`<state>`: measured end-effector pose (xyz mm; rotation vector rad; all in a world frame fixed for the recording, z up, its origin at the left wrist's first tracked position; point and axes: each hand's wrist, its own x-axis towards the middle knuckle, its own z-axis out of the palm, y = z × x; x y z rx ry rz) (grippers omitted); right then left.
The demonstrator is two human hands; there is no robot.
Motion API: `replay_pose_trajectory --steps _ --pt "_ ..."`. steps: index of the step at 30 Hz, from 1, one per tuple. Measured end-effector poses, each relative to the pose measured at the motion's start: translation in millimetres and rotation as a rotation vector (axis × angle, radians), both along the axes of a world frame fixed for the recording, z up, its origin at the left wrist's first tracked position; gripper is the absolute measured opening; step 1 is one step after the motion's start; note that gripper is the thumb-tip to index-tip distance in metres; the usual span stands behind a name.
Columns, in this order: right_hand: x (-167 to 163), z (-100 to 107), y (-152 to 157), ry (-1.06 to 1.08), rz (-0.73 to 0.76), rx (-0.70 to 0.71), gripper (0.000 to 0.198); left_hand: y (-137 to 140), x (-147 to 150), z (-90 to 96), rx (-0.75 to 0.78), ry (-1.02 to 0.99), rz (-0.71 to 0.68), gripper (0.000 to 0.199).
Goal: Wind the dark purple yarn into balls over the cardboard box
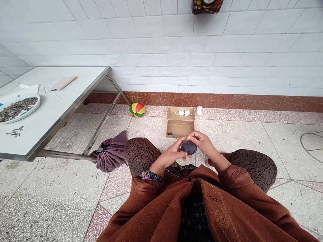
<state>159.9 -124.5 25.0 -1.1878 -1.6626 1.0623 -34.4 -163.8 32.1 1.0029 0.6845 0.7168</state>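
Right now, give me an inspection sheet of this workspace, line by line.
Surface: speckled floor, small dark bits scattered at left.
Job's things: dark yarn ball, held; open cardboard box ahead; two white balls at its lid, more white balls just right of it.
Clutter: purple bag and colourful ball near the table at left.
Grips: left grip holds the dark yarn ball; right grip touches its top.
Cables: nothing seen.
Surroundings: tray with dark pieces on the table; tiled wall ahead.

Scene viewed from head camera, aimed forward and down; left hand (174, 152) and right hand (204, 143) seen near, tiled wall (151, 43) faced beyond.
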Motion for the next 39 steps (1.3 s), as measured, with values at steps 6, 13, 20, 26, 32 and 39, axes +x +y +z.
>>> replay_pose_trajectory --steps 6,13,20,26,32,39 --pt "3 -1 0 -0.031 -0.045 0.047 0.032 -1 9 -4.8 -0.140 -0.123 0.078 0.057" --pt "-1 2 -5 0.030 -0.006 -0.001 0.026 0 12 1.2 -0.134 -0.073 0.200 0.044" --pt "5 -1 -5 0.022 -0.020 -0.004 0.024 1 4 10.7 -0.140 -0.155 0.163 0.057" --pt "1 -17 -7 -0.019 -0.035 -0.008 0.021 1 5 9.2 -0.174 -0.242 0.174 0.056" --pt "-1 -33 -15 -0.150 0.003 0.093 0.015 3 4 10.5 -0.210 -0.307 0.231 0.055" --pt "3 -23 -26 -0.452 0.319 0.309 0.018 7 -6 8.5 -0.047 -0.060 0.325 0.054"
